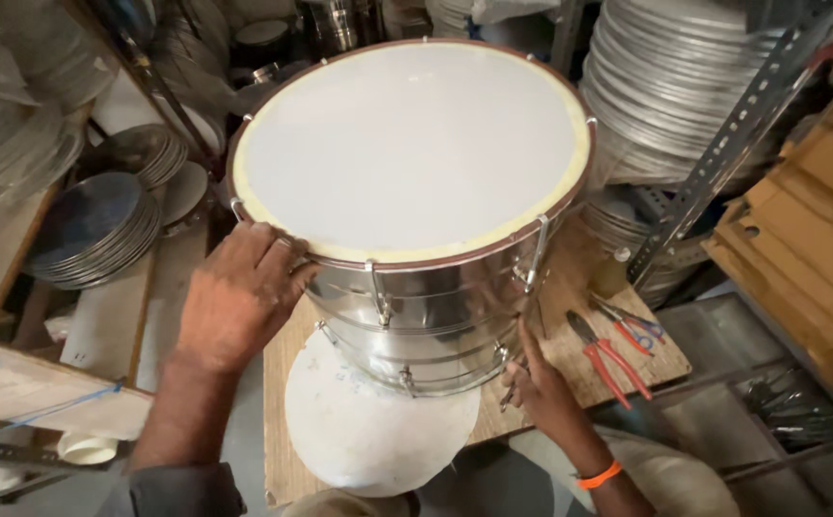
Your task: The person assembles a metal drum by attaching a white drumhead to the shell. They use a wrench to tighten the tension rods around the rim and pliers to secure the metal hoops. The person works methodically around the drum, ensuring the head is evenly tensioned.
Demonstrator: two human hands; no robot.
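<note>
Your large shiny steel drum with its white skin head point(407, 153) stands tilted toward you on a worn wooden board point(569, 287), its lower rim just above a round white disc point(378, 421) that lies on the same board.

Your left hand point(239, 297) lies flat against the drum's near-left rim, fingers spread and curled over the hoop; it grips nothing else.

Your right hand point(541, 383) sits low at the drum's right side, beside the bottom hoop, fingers partly closed around a slim metal tool point(512, 388), though how tightly you hold it cannot be told.

The shell looks stiff, smooth and probably slippery, and the whole drum is likely bulky rather than very heavy. The stretched head looks the fragile part, so keep your weight off it. The hoop and the upright tension rods point(536, 251) look like the surest places to take hold.

Red-handled pliers point(608, 356) lie on the board to the right of the drum, and stacks of steel plates point(100, 230) sit to its left.
</note>
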